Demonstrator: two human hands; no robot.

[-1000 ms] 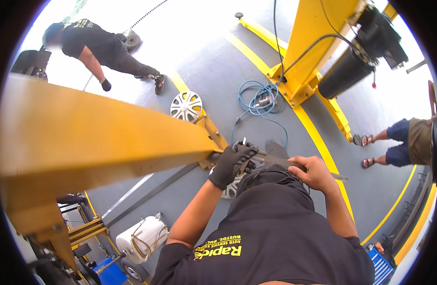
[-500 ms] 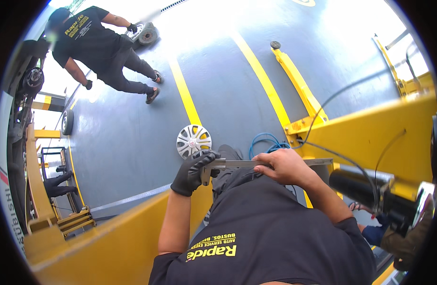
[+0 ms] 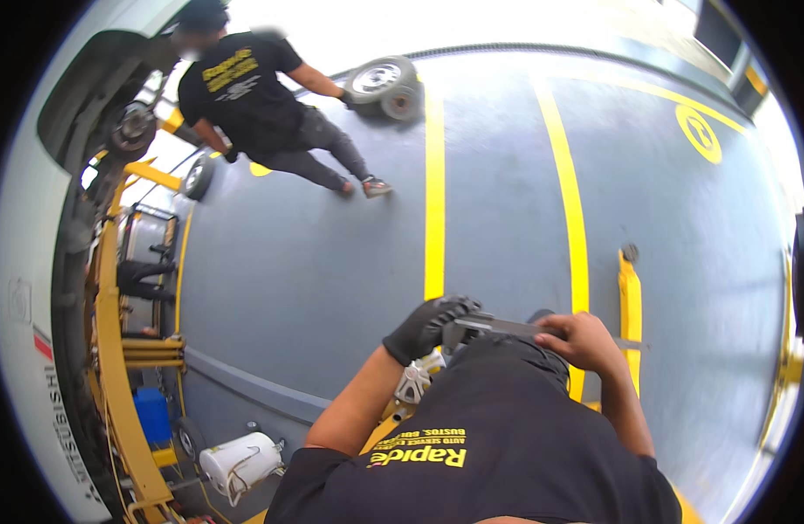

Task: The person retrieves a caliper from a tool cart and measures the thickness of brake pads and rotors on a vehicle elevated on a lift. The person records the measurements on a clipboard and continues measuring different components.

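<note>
Both of my hands hold a metal vernier caliper (image 3: 512, 327) level in front of my waist. My left hand (image 3: 430, 330), in a black glove, is closed round the jaw end. Bare, my right hand (image 3: 585, 341) pinches the long beam farther along, and the beam's tip sticks out to the right past my fingers. The jaws look close together, though the glove partly covers them. Below my left wrist a silver wheel cover (image 3: 412, 381) shows on the floor, partly hidden by my body.
A co-worker (image 3: 254, 96) in dark clothes holds a wheel (image 3: 380, 79) at the far left. Along the left stand a raised vehicle (image 3: 35, 288) and a yellow lift post (image 3: 109, 349). A white tank (image 3: 240, 463) lies lower left; a yellow lift arm (image 3: 629, 301) is at right.
My view has swung left and I have moved away from the yellow lift beam. The caliper stays in both hands. The co-worker has stepped along with the wheel.
</note>
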